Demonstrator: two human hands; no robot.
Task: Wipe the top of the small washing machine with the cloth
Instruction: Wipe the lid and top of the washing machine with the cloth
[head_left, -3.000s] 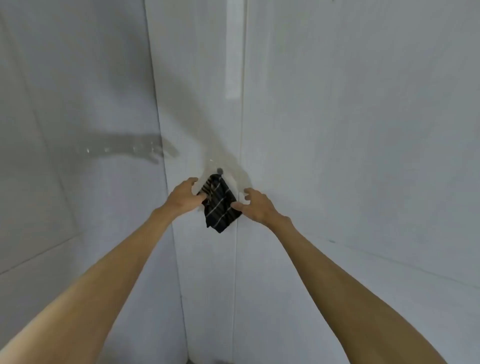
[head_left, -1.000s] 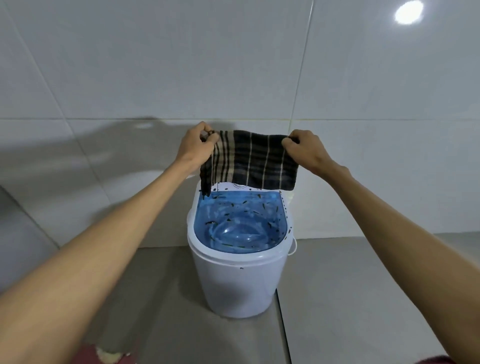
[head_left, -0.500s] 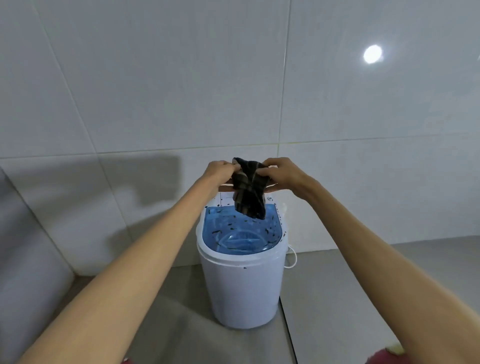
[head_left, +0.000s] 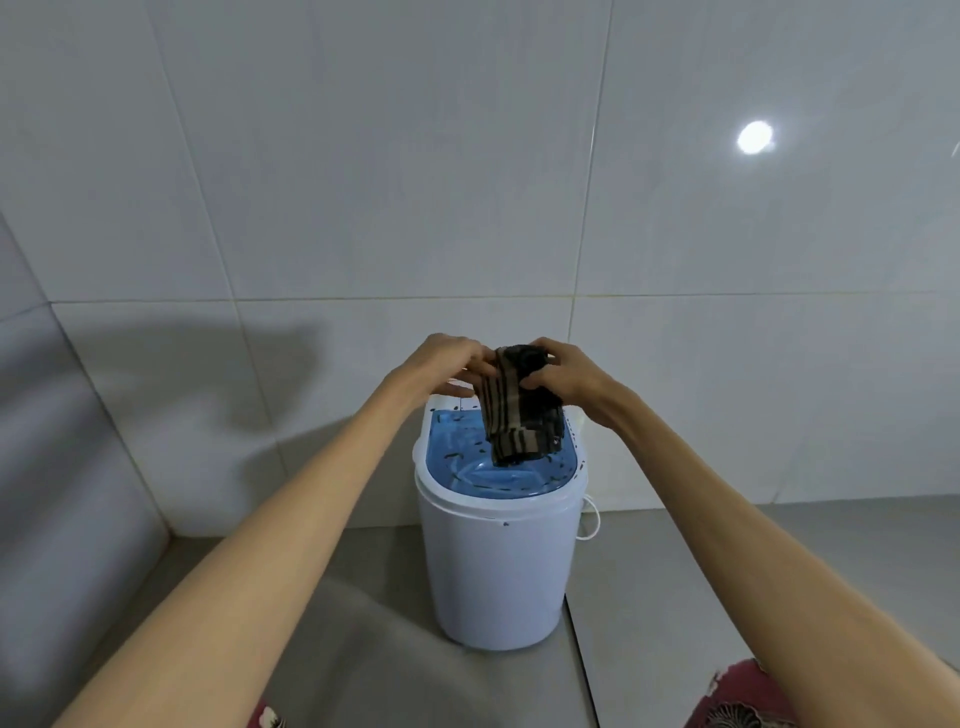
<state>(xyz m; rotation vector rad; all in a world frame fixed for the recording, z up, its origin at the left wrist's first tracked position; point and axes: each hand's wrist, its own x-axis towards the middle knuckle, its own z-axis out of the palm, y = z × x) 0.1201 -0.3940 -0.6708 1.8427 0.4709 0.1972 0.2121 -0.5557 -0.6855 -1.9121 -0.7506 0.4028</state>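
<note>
A small white washing machine (head_left: 498, 566) stands on the grey floor against the tiled wall. Its blue see-through lid (head_left: 462, 462) is speckled with dark bits. A dark plaid cloth (head_left: 519, 410) hangs folded in the air just above the back of the lid, its lower edge close to the blue surface. My left hand (head_left: 447, 364) pinches the cloth's top left part. My right hand (head_left: 569, 376) grips its top right part. The hands almost touch each other.
White tiled walls (head_left: 363, 182) meet in a corner at the left. A thin white cord (head_left: 592, 519) loops at the machine's right side. The grey tiled floor (head_left: 649, 571) spreads around the machine. Red patterned fabric (head_left: 737, 696) shows at the bottom edge.
Three seconds ago the cloth hung on a wall hook. It was then held spread wide over the machine. Since then my hands have come together, folding it into a narrow bundle.
</note>
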